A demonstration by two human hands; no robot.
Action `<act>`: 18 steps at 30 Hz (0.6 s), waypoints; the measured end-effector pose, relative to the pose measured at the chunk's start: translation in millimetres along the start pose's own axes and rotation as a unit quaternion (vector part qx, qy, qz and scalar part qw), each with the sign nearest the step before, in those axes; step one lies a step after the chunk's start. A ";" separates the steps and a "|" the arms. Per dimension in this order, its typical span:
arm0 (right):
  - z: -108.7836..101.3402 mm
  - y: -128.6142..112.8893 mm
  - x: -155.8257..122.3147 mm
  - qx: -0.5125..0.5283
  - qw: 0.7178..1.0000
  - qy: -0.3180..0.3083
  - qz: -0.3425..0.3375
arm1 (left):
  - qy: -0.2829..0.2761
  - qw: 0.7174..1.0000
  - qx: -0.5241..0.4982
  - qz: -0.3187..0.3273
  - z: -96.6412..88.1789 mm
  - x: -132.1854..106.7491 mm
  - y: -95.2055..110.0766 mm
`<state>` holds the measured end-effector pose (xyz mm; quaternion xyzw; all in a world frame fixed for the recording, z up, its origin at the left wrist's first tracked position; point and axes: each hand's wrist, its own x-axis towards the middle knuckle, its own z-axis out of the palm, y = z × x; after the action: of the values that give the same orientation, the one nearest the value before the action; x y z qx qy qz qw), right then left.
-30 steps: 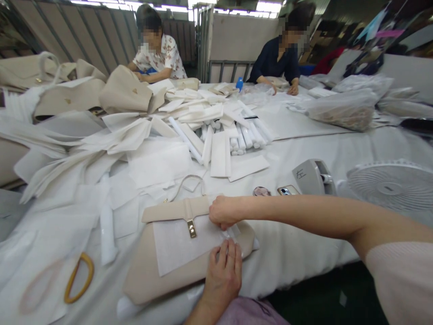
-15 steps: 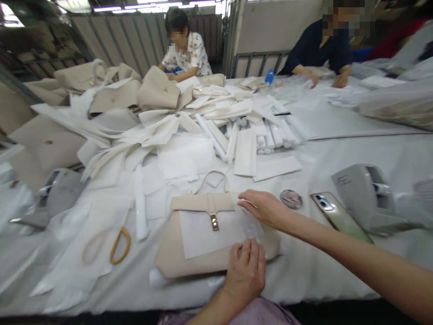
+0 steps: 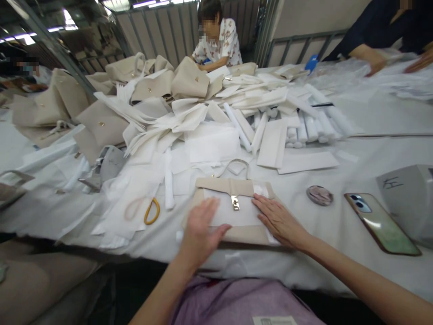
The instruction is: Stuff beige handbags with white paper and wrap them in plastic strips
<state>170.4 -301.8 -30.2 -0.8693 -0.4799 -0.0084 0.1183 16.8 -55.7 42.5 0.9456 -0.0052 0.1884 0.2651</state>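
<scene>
A beige handbag lies flat before me, its strap looping out beyond the far edge. Under its flap, which carries a gold clasp, a white sheet covers the front. My left hand, slightly blurred, is over the bag's left side with its fingers stretched out and thumb apart. On the right side of the bag and sheet rests my right hand, fingers extended, near a clear piece of film on the flap. Neither hand grips anything.
Yellow-handled scissors lie left among white sheets. Tape dispensers stand at left and right. A phone and a round patterned object are at right. Paper, white rolls and beige bags pile up behind; two co-workers sit across.
My left hand has moved from the bag's lower right to its left side and opened out. My right hand has come down from the flap's right end onto the bag. The view has swung left.
</scene>
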 end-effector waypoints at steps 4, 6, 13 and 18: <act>-6.3 -7.5 1.7 0.006 1.000 0.021 0.000 | -0.125 0.984 0.006 -0.125 -19.4 -34.3 -59.5; -8.2 -9.0 1.9 0.010 0.999 0.033 0.004 | -0.151 0.982 -0.001 -0.117 -14.5 -43.4 -72.8; -23.6 -5.1 -4.2 0.037 0.999 0.013 0.003 | -0.083 0.993 0.004 -0.080 -8.7 -45.9 -55.9; -30.3 -3.3 -7.6 0.026 0.999 0.016 -0.015 | -0.060 0.990 0.014 -0.126 11.5 -70.1 -49.2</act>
<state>166.6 -312.9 -1.0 -0.8585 -0.4909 -0.0116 0.1481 -38.9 -25.5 -16.3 0.9519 0.1005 0.0962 0.2729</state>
